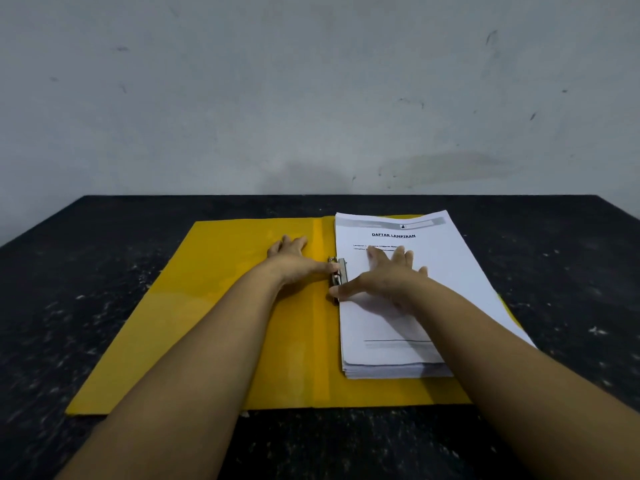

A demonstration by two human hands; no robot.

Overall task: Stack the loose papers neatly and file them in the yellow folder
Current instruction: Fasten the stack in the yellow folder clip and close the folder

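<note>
The folder (pixel 225 306) lies open on the bench (pixel 69 271), papers (pixel 408 323) stacked square on its 3 o'clock half. Left hand (pixel 294 259) flat, thumb at the clip (pixel 338 277); right hand (pixel 391 275) spread flat on the papers. Bare bench all around.

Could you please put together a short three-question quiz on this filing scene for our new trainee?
1. True or false: the yellow folder lies closed on the dark table.
2. Which half of the folder holds the paper stack: A) left, B) right?
3. Fill in: the right hand lies flat on the ____.

Key: 1. False, it lies open. 2. B. 3. Paper stack; its thumb and the left hand thumb reach the metal clip by the spine.
</note>
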